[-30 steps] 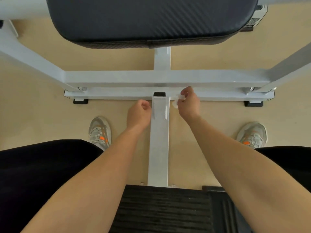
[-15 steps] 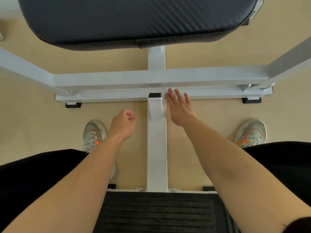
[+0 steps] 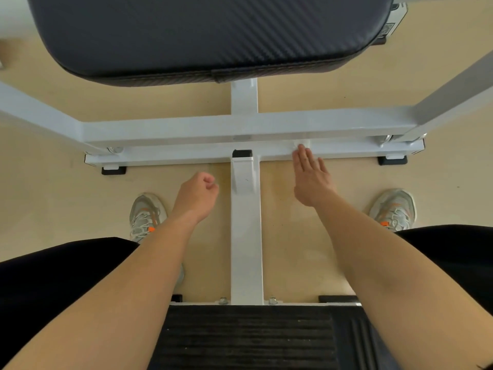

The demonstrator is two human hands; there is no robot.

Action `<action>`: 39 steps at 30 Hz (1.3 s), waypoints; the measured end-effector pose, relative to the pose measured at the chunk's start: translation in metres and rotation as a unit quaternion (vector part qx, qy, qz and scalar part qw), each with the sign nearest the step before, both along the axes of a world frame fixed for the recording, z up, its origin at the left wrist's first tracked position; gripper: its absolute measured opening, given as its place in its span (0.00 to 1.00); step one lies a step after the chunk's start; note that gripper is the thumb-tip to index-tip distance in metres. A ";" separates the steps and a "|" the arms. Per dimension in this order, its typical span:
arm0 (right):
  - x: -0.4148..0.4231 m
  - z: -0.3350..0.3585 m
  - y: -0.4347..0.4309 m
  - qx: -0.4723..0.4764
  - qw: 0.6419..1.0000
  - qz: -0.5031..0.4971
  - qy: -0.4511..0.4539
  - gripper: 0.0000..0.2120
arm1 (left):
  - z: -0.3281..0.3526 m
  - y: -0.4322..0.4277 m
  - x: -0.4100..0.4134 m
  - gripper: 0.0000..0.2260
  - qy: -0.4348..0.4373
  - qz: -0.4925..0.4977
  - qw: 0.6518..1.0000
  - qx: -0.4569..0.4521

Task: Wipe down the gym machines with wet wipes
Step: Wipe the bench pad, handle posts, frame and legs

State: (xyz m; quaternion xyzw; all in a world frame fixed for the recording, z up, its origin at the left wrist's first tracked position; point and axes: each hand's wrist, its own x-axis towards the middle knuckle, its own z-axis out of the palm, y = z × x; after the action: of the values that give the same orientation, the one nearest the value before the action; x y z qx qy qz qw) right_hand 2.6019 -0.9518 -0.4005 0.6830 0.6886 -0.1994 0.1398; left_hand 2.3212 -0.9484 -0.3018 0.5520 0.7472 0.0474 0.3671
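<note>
A white steel gym machine frame stands on the floor; its low base bar runs left to right. My right hand lies flat with straight fingers, pressing a white wet wipe onto that bar right of the centre beam. Only a small edge of the wipe shows beyond my fingertips. My left hand hovers left of the centre beam with its fingers curled into a fist, holding nothing that I can see.
A dark padded cushion overhangs the frame at the top. An upper crossbar runs above the base bar, with angled tubes on both sides. A black ribbed footplate lies at the bottom. My shoes rest on the beige floor.
My right hand went from pinching the wipe at the beam junction to lying flat on it, then slid right along the base bar. My left hand drew back from the centre beam.
</note>
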 end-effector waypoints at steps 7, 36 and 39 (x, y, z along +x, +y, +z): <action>-0.018 0.007 0.012 0.007 0.999 0.020 0.028 0.39 | 0.007 -0.006 0.014 0.09 -0.001 -0.058 0.998 0.015; 0.129 0.002 -0.013 -0.009 0.987 -0.159 0.017 0.40 | -0.011 -0.018 0.171 0.08 0.029 -0.207 0.978 -0.020; 0.110 0.002 -0.008 0.004 0.992 -0.114 0.044 0.40 | -0.011 -0.020 0.163 0.09 0.028 -0.203 0.978 -0.023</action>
State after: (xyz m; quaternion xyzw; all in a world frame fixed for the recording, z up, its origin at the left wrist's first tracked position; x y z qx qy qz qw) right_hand 2.7117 -0.9601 -0.3987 0.7484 0.6125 -0.2408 0.0827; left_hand 2.4847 -0.9683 -0.3127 0.6849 0.6302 -0.0604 0.3608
